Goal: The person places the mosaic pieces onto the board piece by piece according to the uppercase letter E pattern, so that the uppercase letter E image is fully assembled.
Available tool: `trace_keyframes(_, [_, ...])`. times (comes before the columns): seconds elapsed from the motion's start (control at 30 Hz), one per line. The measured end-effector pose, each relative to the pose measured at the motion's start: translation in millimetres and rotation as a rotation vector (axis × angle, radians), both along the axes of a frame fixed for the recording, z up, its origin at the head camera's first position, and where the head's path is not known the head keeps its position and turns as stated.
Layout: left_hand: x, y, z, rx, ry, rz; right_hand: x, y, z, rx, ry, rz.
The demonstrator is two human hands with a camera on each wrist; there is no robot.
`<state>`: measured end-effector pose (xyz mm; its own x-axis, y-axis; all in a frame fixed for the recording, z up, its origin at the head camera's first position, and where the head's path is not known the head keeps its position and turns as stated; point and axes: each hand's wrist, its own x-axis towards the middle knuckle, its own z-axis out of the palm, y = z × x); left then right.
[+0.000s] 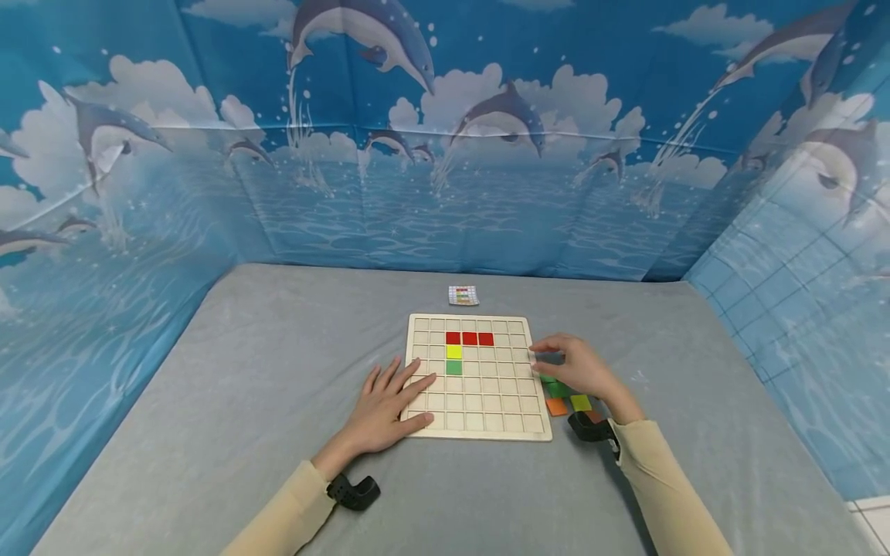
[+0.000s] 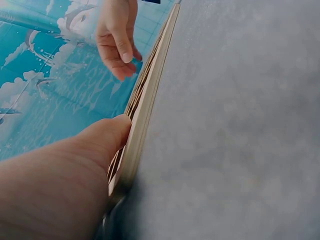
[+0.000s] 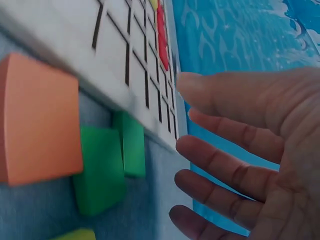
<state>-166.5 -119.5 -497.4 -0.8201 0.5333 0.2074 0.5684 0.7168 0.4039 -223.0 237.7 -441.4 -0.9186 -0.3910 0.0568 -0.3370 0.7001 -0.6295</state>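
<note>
A pale wooden grid board [image 1: 487, 426] lies flat on the grey cloth. My left hand [image 1: 378, 409] rests spread over its left edge, the thumb [image 2: 107, 135] on the rim in the left wrist view. Set in the grid are three red tiles [image 1: 470, 338] in a row, with a yellow tile [image 1: 454, 351] and a green tile [image 1: 454, 367] in a column under the leftmost one. Just beyond the board's right edge hovers my right hand [image 1: 580, 367], fingers loosely bent and apart from the thumb, with nothing between them in the right wrist view.
Beside the board's right edge lie loose pieces: green blocks [image 3: 100, 167], an orange block [image 3: 42, 120] and a yellow one [image 1: 580, 402], some partly hidden by my right arm. A small card [image 1: 463, 295] with a coloured grid sits behind the board. A dolphin-print curtain [image 1: 445, 208] borders the table.
</note>
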Motion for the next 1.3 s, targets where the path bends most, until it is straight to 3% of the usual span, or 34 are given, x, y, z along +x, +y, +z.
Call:
trace_keyframes(0.23, [-1.2, -0.3, -1.4, 0.012, 0.023, -0.001, -2.8, 9.4, 2.3, 0.078, -0.032, 0.059])
trace_keyframes(0.5, [0.1, -1.5, 0.5, 0.012, 0.017, -0.004, -3.7, 13.4, 3.4, 0.164, -0.082, 0.059])
trace_keyframes(0.73, [-0.3, -1.5, -0.8, 0.019, 0.022, -0.003, -0.9, 8.9, 1.5, 0.134, -0.078, 0.021])
trace_keyframes(1.03, [0.1, -1.2, 1.9, 0.009, -0.002, -0.002, 1.2, 6.6, -0.3, 0.108, -0.118, 0.031])
trace_keyframes(1.3, [0.3, 1.1, -0.3, 0.012, 0.016, -0.004, 1.5, 9.0, 1.4, 0.094, -0.139, 0.042])
